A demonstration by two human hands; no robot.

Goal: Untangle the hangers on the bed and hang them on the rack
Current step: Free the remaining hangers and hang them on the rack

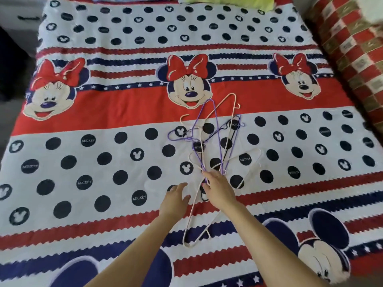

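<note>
Untangling step, barely begun. Hangers (209, 139) in one crossed heap on the bed (103, 158), purple, white and peach wires interlocked, spreading up and away beyond the fingertips. Right hand (217, 189) down on the near end of the heap, fingers (206, 175) bent over the point where several wires meet; pinching them or only pressing, cannot tell. One pale hanger (194, 224) running back under that hand toward the wrists. Left hand (175, 199) just beside it, fingers loosely spread, holding nothing, flat over the cover. No rack in view. Next, probably: steady the heap with the left, pick out a single wire at the right fingertips, draw its hook free of the others without dragging the rest along.
</note>
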